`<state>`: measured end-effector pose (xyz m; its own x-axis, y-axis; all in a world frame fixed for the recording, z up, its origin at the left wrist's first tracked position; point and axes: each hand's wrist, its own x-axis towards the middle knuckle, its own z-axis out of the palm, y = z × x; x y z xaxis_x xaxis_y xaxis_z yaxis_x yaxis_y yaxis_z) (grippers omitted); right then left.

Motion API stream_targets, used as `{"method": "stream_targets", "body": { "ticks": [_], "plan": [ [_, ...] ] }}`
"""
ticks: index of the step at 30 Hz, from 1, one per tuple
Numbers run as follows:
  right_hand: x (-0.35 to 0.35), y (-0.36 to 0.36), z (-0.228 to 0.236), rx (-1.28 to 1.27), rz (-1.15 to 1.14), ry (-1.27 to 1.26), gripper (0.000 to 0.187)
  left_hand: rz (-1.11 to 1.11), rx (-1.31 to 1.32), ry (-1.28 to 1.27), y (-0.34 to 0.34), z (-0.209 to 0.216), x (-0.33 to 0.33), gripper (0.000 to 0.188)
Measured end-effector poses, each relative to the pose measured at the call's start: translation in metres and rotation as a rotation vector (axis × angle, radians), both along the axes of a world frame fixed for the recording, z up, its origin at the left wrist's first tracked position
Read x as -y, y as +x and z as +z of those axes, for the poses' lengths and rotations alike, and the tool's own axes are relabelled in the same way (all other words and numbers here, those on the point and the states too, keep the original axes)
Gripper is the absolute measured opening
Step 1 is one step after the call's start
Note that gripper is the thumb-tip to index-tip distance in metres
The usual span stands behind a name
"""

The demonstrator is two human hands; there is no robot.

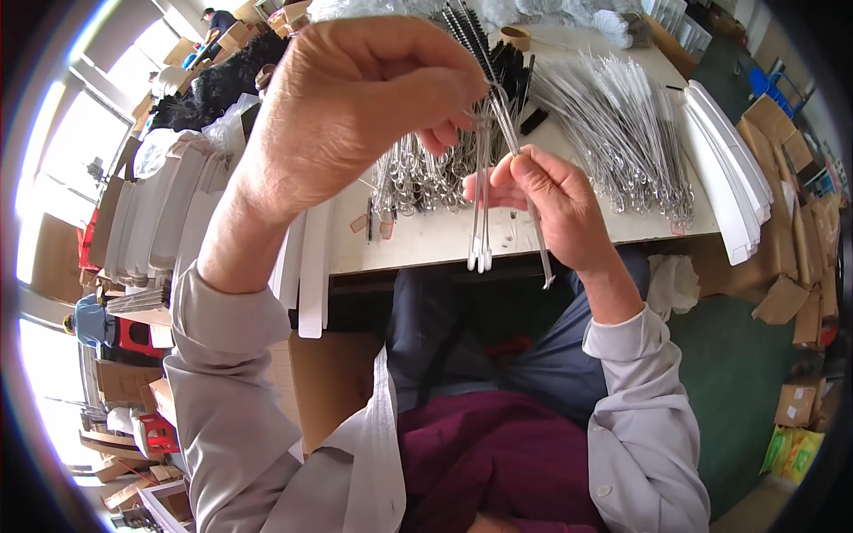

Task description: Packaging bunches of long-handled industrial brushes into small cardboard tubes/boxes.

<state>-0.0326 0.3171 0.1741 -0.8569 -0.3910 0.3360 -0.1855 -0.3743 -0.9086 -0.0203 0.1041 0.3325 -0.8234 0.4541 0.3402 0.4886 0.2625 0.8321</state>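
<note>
My left hand [382, 98] is raised above the table's near edge, thumb and fingers pinched on several thin metal rods with white tips [480, 256] that hang down. Lower and to the right, my right hand [555, 200] grips the twisted wire stems of black-bristled wire brushes [471, 35]. Their bristles point up and away, and one stem end reaches below my right hand. The stems cross close to my left fingertips. Behind my hands lies a pile of looped wire brush handles [413, 182]. A wide heap of white-bristled wire brushes [613, 133] spreads to the right.
White folded card strips [729, 173] line the table's right edge, and more card boxes [160, 204] stack at the left. Clear plastic bags [569, 13] and a tape roll [515, 37] sit at the back. Cardboard [786, 222] stands at right. A person [216, 31] is far left.
</note>
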Motion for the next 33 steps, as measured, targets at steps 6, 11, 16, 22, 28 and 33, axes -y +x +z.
{"method": "stream_targets", "body": {
  "ticks": [6, 11, 16, 22, 28, 33],
  "plan": [
    [0.008, 0.015, 0.005, 0.133, 0.161, -0.111, 0.035, 0.045, 0.060, 0.113, -0.006, -0.010, 0.007, 0.015],
    [0.010, 0.020, -0.002, 0.199, 0.225, -0.105, 0.037, 0.116, 0.141, 0.175, -0.014, -0.018, 0.010, 0.016],
    [0.008, 0.025, -0.021, 0.285, 0.204, -0.103, 0.036, 0.197, 0.212, 0.188, -0.023, -0.041, 0.014, 0.017],
    [0.001, 0.030, -0.038, 0.330, 0.173, -0.015, 0.035, 0.244, 0.293, 0.253, -0.030, -0.069, 0.019, 0.019],
    [-0.002, 0.033, -0.053, 0.361, 0.139, 0.065, 0.036, 0.305, 0.312, 0.284, -0.041, -0.095, 0.026, 0.020],
    [-0.002, 0.038, -0.063, 0.432, 0.124, 0.131, 0.035, 0.381, 0.289, 0.352, -0.048, -0.117, 0.030, 0.021]
  ]
}}
